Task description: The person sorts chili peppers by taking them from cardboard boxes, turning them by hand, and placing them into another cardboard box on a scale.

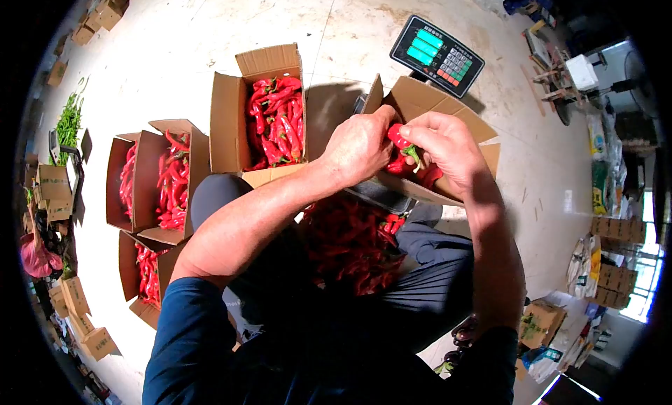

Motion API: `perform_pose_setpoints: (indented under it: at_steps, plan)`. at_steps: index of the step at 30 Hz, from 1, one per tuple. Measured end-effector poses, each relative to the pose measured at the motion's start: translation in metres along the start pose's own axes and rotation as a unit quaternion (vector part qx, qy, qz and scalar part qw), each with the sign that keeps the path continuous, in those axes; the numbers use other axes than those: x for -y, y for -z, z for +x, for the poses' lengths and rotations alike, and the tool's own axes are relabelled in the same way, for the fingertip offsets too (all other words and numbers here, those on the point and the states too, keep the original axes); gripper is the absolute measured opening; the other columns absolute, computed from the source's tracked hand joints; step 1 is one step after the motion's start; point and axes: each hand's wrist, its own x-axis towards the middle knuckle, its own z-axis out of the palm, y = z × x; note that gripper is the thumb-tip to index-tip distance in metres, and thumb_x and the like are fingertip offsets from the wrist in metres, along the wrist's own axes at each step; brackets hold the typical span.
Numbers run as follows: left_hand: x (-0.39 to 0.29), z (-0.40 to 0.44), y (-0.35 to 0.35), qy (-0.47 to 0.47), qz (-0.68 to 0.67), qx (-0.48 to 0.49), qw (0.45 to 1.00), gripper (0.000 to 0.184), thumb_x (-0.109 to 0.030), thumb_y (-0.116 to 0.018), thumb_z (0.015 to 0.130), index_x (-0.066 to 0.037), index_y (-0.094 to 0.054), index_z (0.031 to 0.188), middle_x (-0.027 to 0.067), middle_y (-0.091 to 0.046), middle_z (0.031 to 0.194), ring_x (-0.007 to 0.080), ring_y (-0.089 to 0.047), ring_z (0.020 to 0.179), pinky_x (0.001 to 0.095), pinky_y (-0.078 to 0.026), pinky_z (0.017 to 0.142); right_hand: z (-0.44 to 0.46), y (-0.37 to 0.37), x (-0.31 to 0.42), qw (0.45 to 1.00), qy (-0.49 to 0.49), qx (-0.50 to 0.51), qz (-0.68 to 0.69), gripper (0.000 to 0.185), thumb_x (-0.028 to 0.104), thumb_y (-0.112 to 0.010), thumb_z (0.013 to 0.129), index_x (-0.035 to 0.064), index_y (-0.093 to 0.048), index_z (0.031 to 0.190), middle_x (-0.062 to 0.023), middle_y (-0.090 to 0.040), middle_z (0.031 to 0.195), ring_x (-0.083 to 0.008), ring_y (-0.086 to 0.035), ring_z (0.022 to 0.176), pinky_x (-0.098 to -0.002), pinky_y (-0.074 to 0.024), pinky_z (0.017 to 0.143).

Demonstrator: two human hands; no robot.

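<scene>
My right hand (448, 150) pinches a red pepper (397, 134) near its green stem, above an open cardboard box (420, 97). My left hand (358, 147) is curled closed right beside that pepper, over the near left side of the box. Its fingertips are hidden, so what it grips does not show. More red peppers (430, 178) lie inside the box below my hands. The box sits by a scale with a lit display (437, 55). Between my legs lies a large heap of red peppers (350, 244), partly in shadow.
An open box of red peppers (220, 118) stands left of my hands. Farther left are more pepper-filled boxes (196, 188). Green peppers (68, 122) lie at the far left. Cartons (619, 286) and bags line the right side, near a fan (637, 83).
</scene>
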Motion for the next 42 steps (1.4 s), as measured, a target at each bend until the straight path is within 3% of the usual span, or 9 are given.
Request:
perform_pose_setpoints:
  at_steps: [2, 5, 6, 10, 13, 26, 31, 38, 42]
  plan:
    - [-0.001, 0.000, 0.004, -0.002, -0.002, 0.029, 1.000, 0.025, -0.008, -0.066, 0.086, 0.001, -0.054, 0.107, 0.0225, -0.067, 0.088, 0.0372, -0.068, 0.087, 0.0414, -0.053, 0.072, 0.002, 0.001, -0.006, 0.999, 0.026, 0.004, 0.031, 0.021, 0.014, -0.067, 0.091, -0.0051, -0.063, 0.099, -0.0068, -0.066, 0.082, -0.0092, -0.060, 0.068, -0.0215, -0.0470, 0.059]
    - [0.009, 0.005, 0.008, -0.060, -0.252, 0.090, 0.962, 0.044, -0.003, -0.068, 0.086, 0.002, -0.050, 0.126, 0.0138, -0.068, 0.100, 0.0209, -0.067, 0.094, 0.0316, -0.053, 0.081, 0.005, 0.008, -0.007, 0.995, 0.060, 0.017, 0.072, 0.020, 0.010, -0.063, 0.092, -0.0056, -0.061, 0.103, -0.0082, -0.066, 0.086, -0.0113, -0.061, 0.073, -0.0231, -0.0485, 0.066]
    - [0.002, 0.006, 0.023, -0.007, -0.402, 0.181, 0.898, 0.065, 0.002, -0.070, 0.084, 0.003, -0.038, 0.141, 0.0088, -0.063, 0.111, 0.0123, -0.059, 0.104, 0.0259, -0.049, 0.093, 0.005, 0.011, -0.005, 0.994, 0.071, 0.022, 0.085, 0.019, 0.009, -0.062, 0.092, -0.0058, -0.061, 0.104, -0.0086, -0.066, 0.088, -0.0121, -0.061, 0.075, -0.0238, -0.0489, 0.069]
    - [0.001, 0.012, 0.055, 0.059, -0.551, 0.160, 0.817, 0.067, -0.017, -0.061, 0.089, 0.004, -0.032, 0.147, 0.0203, -0.061, 0.124, 0.0285, -0.062, 0.113, 0.0356, -0.044, 0.103, 0.004, 0.022, 0.000, 0.971, 0.117, -0.011, 0.207, 0.021, 0.010, -0.053, 0.094, -0.0048, -0.060, 0.106, -0.0099, -0.064, 0.090, -0.0153, -0.060, 0.080, -0.0279, -0.0473, 0.075]
    - [0.012, 0.016, 0.065, 0.083, -0.666, 0.203, 0.713, 0.058, -0.024, -0.055, 0.092, 0.005, -0.042, 0.140, 0.0222, -0.064, 0.118, 0.0312, -0.065, 0.106, 0.0407, -0.050, 0.096, 0.009, 0.034, -0.004, 0.967, 0.116, 0.011, 0.228, 0.027, 0.013, -0.048, 0.095, -0.0053, -0.058, 0.113, -0.0116, -0.063, 0.094, -0.0200, -0.060, 0.087, -0.0321, -0.0493, 0.079]
    - [0.010, 0.011, 0.060, 0.095, -0.564, 0.155, 0.806, 0.038, -0.011, -0.059, 0.097, 0.000, -0.054, 0.133, 0.0149, -0.067, 0.115, 0.0230, -0.070, 0.087, 0.0349, -0.059, 0.077, 0.009, 0.031, -0.006, 0.949, 0.174, 0.003, 0.262, 0.022, 0.008, -0.048, 0.095, -0.0029, -0.057, 0.112, -0.0129, -0.063, 0.100, -0.0206, -0.059, 0.093, -0.0342, -0.0456, 0.086]
    - [0.000, 0.008, 0.058, 0.054, -0.467, 0.107, 0.876, 0.024, -0.008, -0.056, 0.099, 0.001, -0.064, 0.120, 0.0095, -0.070, 0.101, 0.0150, -0.069, 0.079, 0.0265, -0.057, 0.073, 0.014, 0.034, -0.008, 0.955, 0.248, -0.151, 0.065, 0.029, 0.022, -0.048, 0.101, -0.0022, -0.061, 0.110, -0.0117, -0.064, 0.096, -0.0155, -0.060, 0.084, -0.0280, -0.0475, 0.078]
    - [0.011, 0.014, 0.048, -0.278, -0.084, 0.026, 0.957, 0.032, 0.000, -0.068, 0.085, -0.006, -0.067, 0.117, 0.0089, -0.070, 0.108, 0.0221, -0.065, 0.106, 0.0346, -0.052, 0.092, -0.011, 0.022, 0.017, 0.983, 0.074, -0.163, -0.049, 0.032, 0.026, -0.059, 0.098, -0.0017, -0.062, 0.114, -0.0058, -0.063, 0.084, -0.0070, -0.054, 0.059, -0.0199, -0.0362, 0.047]
    - [0.007, 0.007, 0.042, -0.205, -0.169, 0.013, 0.964, 0.041, 0.003, -0.066, 0.086, -0.004, -0.060, 0.126, 0.0107, -0.066, 0.116, 0.0199, -0.063, 0.108, 0.0331, -0.051, 0.093, -0.006, 0.023, 0.002, 0.979, 0.149, -0.136, 0.030, 0.030, 0.018, -0.052, 0.100, -0.0013, -0.056, 0.123, -0.0054, -0.061, 0.084, -0.0063, -0.051, 0.062, -0.0195, -0.0364, 0.051]
